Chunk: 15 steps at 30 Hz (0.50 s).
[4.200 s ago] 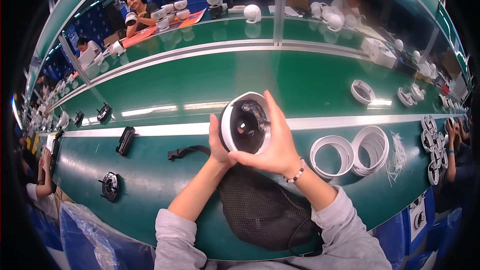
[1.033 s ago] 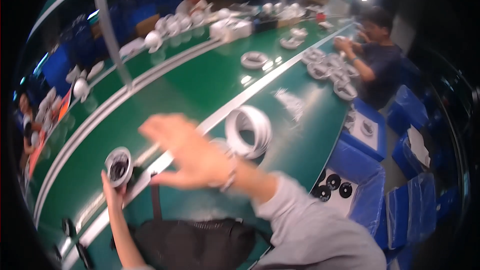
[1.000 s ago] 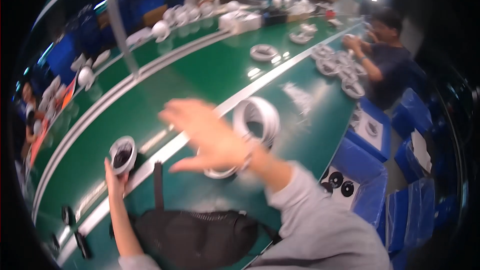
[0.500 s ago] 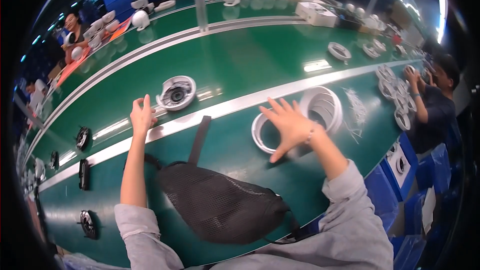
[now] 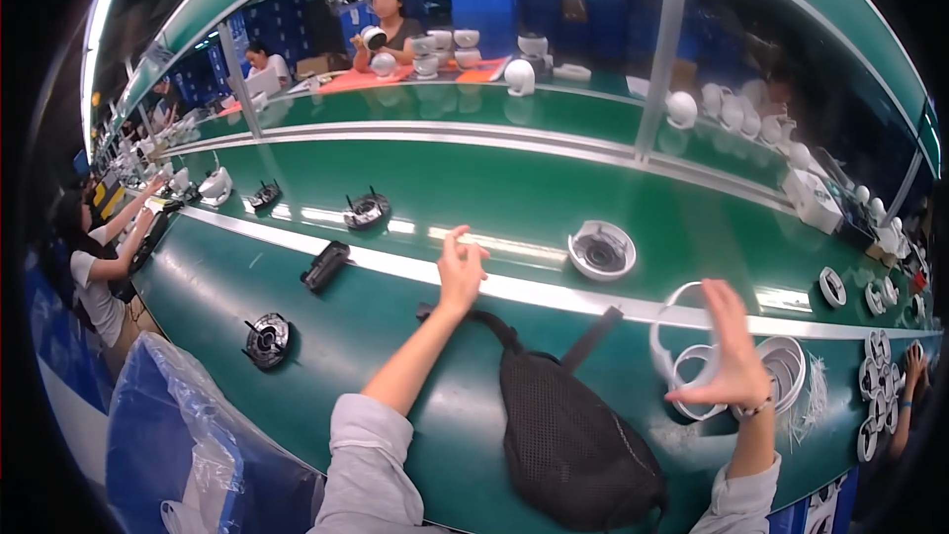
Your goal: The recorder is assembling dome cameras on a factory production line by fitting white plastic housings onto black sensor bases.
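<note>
My right hand [image 5: 733, 351] grips a thin white ring [image 5: 656, 336] by its edge, fingers above and thumb below, raised just over the bench. Below it lies another white ring [image 5: 680, 376], partly covered by the hand. Beside the wrist stand several nested white rings [image 5: 788, 376]. Over the metal strip at the belt's edge, my left hand [image 5: 462, 272] is empty, its fingers loosely bent and apart. A round white housing with a dark inside [image 5: 602, 249] rests on the green belt to the right of the left hand.
A black mesh bag [image 5: 573, 435] lies between my arms. Black round parts [image 5: 268, 340] and a black block [image 5: 324, 267] are at left. White ties [image 5: 813, 400] and white housings [image 5: 877, 376] sit at right. Co-workers [image 5: 99, 267] work along the line.
My view has swung left. The right hand, spread above the rings before, now holds one lifted off the bench. My left hand stays empty near the belt's edge.
</note>
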Tool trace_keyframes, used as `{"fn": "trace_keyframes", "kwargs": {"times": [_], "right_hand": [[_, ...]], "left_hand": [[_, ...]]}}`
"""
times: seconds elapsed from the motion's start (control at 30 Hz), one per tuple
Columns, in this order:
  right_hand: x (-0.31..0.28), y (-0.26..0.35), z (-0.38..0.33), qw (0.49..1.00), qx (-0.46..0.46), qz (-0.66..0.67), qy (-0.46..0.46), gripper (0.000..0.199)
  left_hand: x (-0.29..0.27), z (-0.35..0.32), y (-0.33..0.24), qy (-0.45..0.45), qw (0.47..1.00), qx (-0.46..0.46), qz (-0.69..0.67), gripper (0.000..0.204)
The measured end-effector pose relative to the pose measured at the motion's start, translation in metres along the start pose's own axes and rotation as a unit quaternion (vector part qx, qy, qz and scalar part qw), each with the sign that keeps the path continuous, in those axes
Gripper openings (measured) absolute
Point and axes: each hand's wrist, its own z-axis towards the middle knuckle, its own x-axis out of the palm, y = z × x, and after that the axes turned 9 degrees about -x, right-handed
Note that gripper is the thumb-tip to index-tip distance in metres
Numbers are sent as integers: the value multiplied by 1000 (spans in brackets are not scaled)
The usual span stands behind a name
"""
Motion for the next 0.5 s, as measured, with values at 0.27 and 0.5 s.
{"fn": "trace_keyframes", "kwargs": {"times": [0.27,0.5], "right_hand": [[116,54,39,737,-103,664,77,116],[145,54,41,728,-110,654,175,107]], "left_hand": [[45,-88,-1,372,919,88,100,25],[36,-91,-16,389,901,-10,190,26]]}}
